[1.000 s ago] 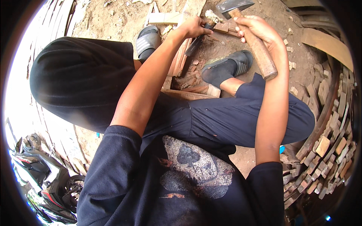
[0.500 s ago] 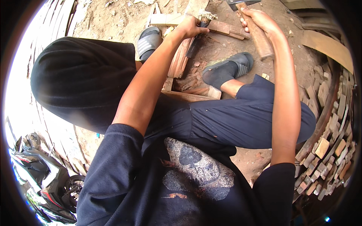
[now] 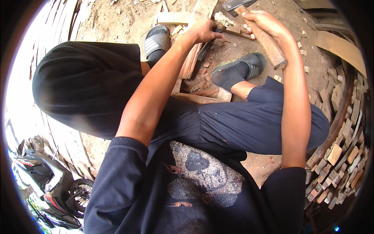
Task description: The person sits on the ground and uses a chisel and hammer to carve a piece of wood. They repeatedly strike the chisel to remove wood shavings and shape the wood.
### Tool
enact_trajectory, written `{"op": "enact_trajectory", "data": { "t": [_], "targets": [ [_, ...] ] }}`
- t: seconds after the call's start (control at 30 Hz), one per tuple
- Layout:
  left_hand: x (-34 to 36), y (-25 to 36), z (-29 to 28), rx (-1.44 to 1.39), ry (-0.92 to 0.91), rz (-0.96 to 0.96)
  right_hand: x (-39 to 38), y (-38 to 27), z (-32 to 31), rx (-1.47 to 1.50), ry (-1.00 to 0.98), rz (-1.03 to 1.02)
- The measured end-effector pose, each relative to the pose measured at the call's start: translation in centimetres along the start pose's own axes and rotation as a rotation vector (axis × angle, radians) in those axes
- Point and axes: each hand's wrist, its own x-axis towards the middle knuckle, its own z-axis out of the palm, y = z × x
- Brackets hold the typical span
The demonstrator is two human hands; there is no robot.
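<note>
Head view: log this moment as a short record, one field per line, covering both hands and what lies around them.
Left hand: left hand holds a small wood piece in place on the ground
Right hand: right hand grips the wooden handle of a hatchet
Hatchet head: metal head raised at the top edge of the picture
Feet: two dark slide sandals, one each side of the work
Ground: bare dirt with wood chips
Right side: stacked cut wood blocks
Lower left: parked motorbike

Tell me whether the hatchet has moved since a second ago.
Yes. The hatchet in the right hand has swung up and back: its handle end, earlier right of the right sandal, now lies above it, nearer the wood piece.
</note>
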Motion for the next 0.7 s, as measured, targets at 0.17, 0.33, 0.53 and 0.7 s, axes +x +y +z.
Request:
{"op": "enact_trajectory", "data": {
  "t": [0.17, 0.33, 0.53, 0.7],
  "targets": [
    [-0.2, 0.1, -0.2, -0.011, 0.029, 0.026, -1.2, -0.6, -2.3, 0.076, 0.021, -0.036],
    [0.3, 0.4, 0.9, 0.022, 0.102, 0.141, -4.1, -1.6, -0.8, 0.096, 0.128, -0.083],
    [0.2, 1.4, 1.1, 0.17, 0.052, 0.077, -3.6, 1.3, 0.2, 0.037, 0.036, 0.083],
    [0.5, 1.8, 0.9, 0.103, -0.001, 0.025, -2.5, 2.3, -2.6, 0.227, 0.136, -0.025]
  ]
}}
